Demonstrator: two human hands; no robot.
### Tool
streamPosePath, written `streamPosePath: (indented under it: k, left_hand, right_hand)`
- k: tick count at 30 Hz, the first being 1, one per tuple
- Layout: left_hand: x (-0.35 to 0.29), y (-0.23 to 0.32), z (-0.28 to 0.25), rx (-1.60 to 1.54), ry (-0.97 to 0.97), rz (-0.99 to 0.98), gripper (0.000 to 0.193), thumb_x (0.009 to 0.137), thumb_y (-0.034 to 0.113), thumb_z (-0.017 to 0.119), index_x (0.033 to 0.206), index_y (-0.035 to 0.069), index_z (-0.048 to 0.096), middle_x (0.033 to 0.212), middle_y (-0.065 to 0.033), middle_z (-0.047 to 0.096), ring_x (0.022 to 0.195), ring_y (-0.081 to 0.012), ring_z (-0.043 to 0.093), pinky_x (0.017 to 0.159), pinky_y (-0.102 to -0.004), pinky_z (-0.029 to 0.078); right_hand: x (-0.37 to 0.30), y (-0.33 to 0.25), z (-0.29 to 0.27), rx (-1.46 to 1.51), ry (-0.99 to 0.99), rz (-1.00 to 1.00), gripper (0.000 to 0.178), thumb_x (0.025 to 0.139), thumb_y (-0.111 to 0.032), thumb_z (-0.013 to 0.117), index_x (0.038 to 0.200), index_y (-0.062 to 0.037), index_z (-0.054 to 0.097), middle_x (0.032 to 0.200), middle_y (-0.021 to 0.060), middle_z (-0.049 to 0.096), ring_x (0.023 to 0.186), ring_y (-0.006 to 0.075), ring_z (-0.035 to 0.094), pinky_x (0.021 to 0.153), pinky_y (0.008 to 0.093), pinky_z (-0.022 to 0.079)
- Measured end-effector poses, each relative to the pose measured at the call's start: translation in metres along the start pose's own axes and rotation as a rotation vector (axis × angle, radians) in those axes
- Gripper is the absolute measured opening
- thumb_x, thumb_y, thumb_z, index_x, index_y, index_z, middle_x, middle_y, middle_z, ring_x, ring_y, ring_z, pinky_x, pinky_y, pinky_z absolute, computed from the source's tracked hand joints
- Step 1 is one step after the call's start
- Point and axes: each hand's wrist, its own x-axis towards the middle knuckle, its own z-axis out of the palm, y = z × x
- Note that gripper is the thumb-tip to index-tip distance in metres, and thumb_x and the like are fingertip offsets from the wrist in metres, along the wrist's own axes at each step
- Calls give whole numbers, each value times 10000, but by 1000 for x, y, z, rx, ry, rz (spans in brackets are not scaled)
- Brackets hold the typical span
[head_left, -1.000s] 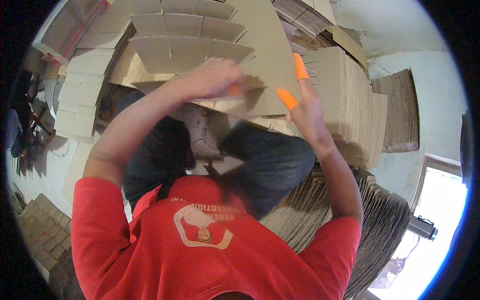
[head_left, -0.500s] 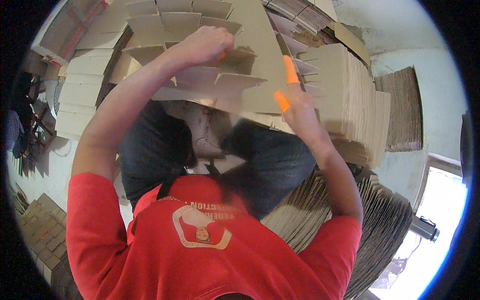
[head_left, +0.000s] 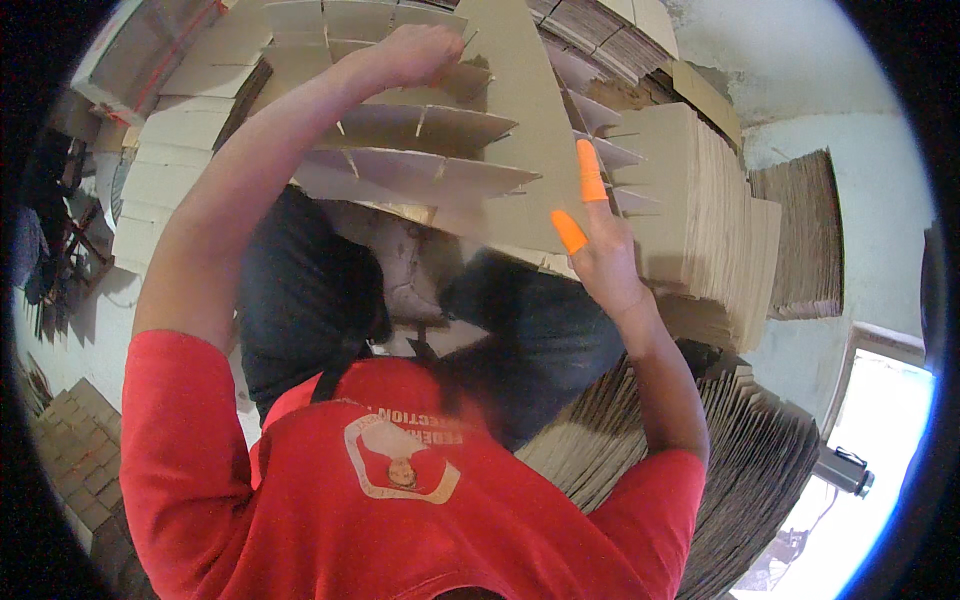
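In front of me stand slotted cardboard dividers (head_left: pixel 410 175), upright in rows with slits along their edges. My left hand (head_left: pixel 428 52) is closed over the far rows, near the end of a divider; its fingertips and anything in them are hidden. A long flat cardboard sheet (head_left: pixel 520 90) runs beside the divider ends. Orange finger covers sit on the thumb and index finger of my right hand (head_left: pixel 608 250). Those two fingers are stretched and apart, by the near right end of the sheet, with nothing seen between them. More slotted cardboard pieces (head_left: pixel 615 155) stand just right of them.
Tall stacks of cardboard sheets (head_left: pixel 690 200) stand to the right, another stack (head_left: pixel 800 230) against the wall. Fanned cardboard (head_left: pixel 740 450) lies by my right elbow. Pale cardboard pieces (head_left: pixel 175 150) are layered at the left. My dark-clothed legs (head_left: pixel 310 290) are below the dividers.
My left hand has moved a little farther away over the rows. The near dividers stand more visible behind it. My right hand appears slightly lower, its fingers still stretched.
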Motion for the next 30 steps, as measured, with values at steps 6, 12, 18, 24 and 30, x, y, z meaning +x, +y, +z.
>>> streamPosePath:
  k: [6,12,18,24,30]
  left_hand:
    - [-13,16,-10,49,3,116,304,721,128,737,985,35,617,1016,-174,633,1003,-359,613,810,-467,518]
    - [-2,18,-37,27,-261,47,305,722,304,763,818,36,655,879,-166,664,848,-367,649,676,-474,521]
    - [27,-89,-23,1,347,45,318,769,304,730,1005,92,699,946,-156,689,787,-347,666,647,-445,535]
    - [36,-88,4,200,2,18,229,721,100,703,916,2,632,959,-205,672,893,-374,663,736,-465,538]
    - [28,-93,28,160,85,104,200,709,74,704,878,5,623,887,-209,668,860,-375,661,723,-467,532]
  right_hand:
    - [0,13,2,-43,-20,-36,754,850,13,643,1497,-46,261,1189,235,591,728,391,601,676,391,502]
    - [-2,23,20,-8,23,-22,755,859,19,622,1507,-77,248,944,226,638,678,399,574,644,383,491]
    - [-15,17,17,-25,-59,75,763,864,4,631,1512,-90,240,889,235,625,639,391,558,608,380,483]
    - [-14,12,13,48,9,43,777,860,-7,642,1514,-77,228,853,236,602,608,387,531,567,385,459]
    - [-5,10,9,13,-1,47,764,855,-4,649,1503,-69,249,835,233,604,653,421,537,600,405,469]
